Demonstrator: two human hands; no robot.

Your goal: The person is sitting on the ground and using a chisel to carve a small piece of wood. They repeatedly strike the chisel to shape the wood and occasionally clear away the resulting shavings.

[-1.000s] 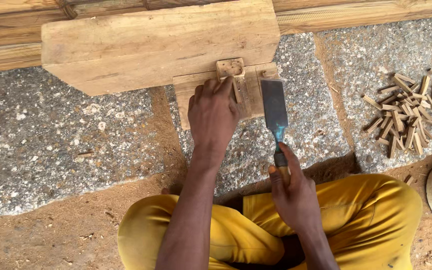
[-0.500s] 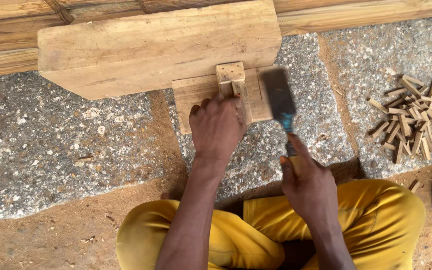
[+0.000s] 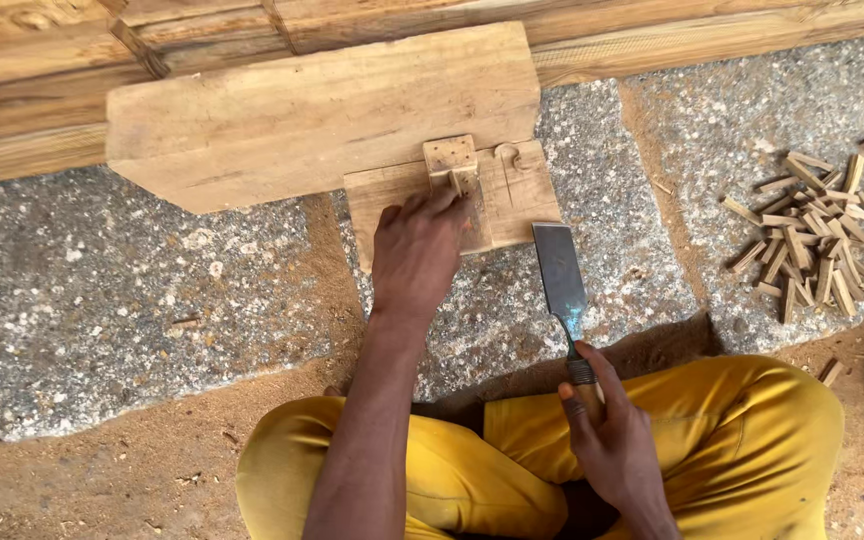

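A: Ground level, outdoors by the look. Speckled grey stone slabs [image 3: 152, 290] with sawdust-brown dirt in the joints and along the near edge; stacked timber beams [image 3: 72, 80] across the top. No tabletop: the work sits on the floor.

B: The piece?

A: Small squarish wooden block [image 3: 450, 158], pale, with peg holes in its top face, standing on a flat offcut board [image 3: 512, 195] that butts against a thick rough-sawn plank [image 3: 312, 110]. Left hand [image 3: 417, 250] lies over the board, fingertips closed against the block's near side, pinning it.

B: And the tool?

A: Broad flat chisel [image 3: 560, 275], dull grey steel blade, scuffed bluish ferrule. Right hand [image 3: 612, 440] is wrapped shut round the handle, blade tip resting just beside the board's right corner, close to the left hand but not touching it.

B: Risks?

A: My judgement: the edge is near those pinning fingers, so a slip along the grain could reach them. The block is small and held only by fingertip pressure (no clamp visible), so it could tip or skid. Gritty stone would also dull the edge if the blade drags.

B: Anything else?

A: Heap of short split wooden pegs [image 3: 817, 225] well off to the right; yellow trousers [image 3: 742, 440], legs crossed.
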